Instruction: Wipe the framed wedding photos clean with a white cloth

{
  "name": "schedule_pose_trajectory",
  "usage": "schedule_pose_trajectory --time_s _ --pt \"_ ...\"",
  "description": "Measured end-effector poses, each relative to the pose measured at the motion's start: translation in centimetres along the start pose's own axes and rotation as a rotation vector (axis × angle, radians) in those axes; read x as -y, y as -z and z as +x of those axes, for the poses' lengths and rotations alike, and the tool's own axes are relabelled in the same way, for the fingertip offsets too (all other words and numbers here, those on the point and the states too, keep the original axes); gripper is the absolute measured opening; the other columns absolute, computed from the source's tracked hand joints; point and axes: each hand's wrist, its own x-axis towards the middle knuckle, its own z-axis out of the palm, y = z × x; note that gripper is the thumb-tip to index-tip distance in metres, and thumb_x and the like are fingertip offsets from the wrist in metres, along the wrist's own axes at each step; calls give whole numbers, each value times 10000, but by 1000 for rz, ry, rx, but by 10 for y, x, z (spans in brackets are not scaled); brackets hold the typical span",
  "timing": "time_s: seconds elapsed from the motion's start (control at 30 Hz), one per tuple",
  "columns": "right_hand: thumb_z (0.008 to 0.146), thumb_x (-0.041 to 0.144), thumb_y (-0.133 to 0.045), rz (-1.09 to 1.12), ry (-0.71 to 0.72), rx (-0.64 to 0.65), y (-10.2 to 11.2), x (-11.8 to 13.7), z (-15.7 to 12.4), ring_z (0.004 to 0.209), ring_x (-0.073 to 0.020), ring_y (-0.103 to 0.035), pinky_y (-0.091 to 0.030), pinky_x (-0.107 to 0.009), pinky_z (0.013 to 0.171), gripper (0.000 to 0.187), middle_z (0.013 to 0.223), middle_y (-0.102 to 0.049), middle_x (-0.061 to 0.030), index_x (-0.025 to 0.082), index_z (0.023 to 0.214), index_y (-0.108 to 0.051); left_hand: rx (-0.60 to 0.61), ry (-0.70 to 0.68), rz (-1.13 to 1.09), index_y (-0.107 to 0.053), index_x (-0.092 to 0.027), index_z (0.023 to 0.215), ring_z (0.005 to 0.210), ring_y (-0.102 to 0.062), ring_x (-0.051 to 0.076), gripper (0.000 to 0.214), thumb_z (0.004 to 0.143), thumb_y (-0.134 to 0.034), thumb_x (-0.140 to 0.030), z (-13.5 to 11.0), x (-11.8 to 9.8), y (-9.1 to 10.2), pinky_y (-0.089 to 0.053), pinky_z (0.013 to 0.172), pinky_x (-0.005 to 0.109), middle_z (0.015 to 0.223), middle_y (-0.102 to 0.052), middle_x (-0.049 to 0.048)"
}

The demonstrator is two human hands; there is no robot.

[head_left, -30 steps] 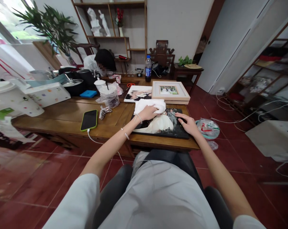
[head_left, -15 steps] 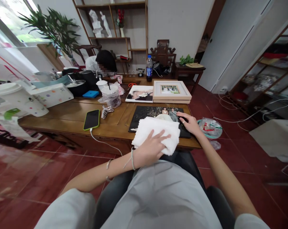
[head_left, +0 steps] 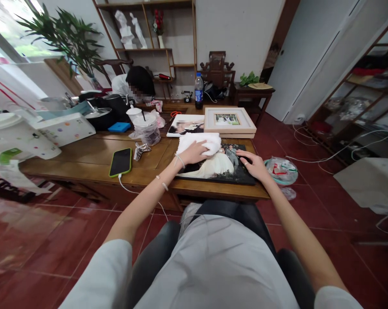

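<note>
A dark photo print of a couple lies flat at the near right end of the wooden table. My left hand presses a folded white cloth onto the print's far left part, fingers curled over the cloth. My right hand lies flat on the print's right edge with its fingers spread, a ring on one finger.
Behind the print lie another photo and a light wooden picture frame. A green-cased phone on a cable, a plastic cup, a blue-labelled bottle and white boxes crowd the table. A person sits at the far side.
My left hand pulled the cloth down to the table's near edge, then pushed it back to the print's far left. My right hand stayed on the print's right edge.
</note>
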Motion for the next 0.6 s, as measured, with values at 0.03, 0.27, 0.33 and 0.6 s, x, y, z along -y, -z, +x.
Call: schedule_pose_trajectory --time_s 0.03,0.27,0.33,0.6 --pt "843 236 -495 -1 2 0 0 0 0 1157 -223 -565 -376 -437 1057 277 1199 -646 -58 222 1036 -694 -5 13 5 -630 -128 1067 1377 -283 270 354 921 -428 -379 4 6 1 -259 1088 489 1303 -560 132" --pt "842 231 -500 14 -3 -6 -2 0 -1 1157 -216 -566 -378 -433 1059 267 1193 -649 -46 234 1024 -696 10 83 86 -590 -110 1146 1360 -322 266 332 939 -382 -264 -14 -8 2 -276 1076 494 1378 -475 173" --pt "842 228 -500 15 -3 -10 -2 1 -1 1157 -210 -566 -380 -429 1058 264 1194 -649 -38 240 1018 -696 23 80 97 -593 -112 1143 1369 -305 272 321 929 -385 -231 -36 -27 4 -276 1075 512 1402 -442 181" --pt "843 245 -495 -1 -9 -9 0 3 0 1150 -219 -571 -390 -434 1048 267 1185 -654 -51 230 1017 -697 63 -53 56 -638 -212 1092 1392 -255 260 313 891 -413 -133 -121 -99 16 -279 1087 510 1498 -325 28"
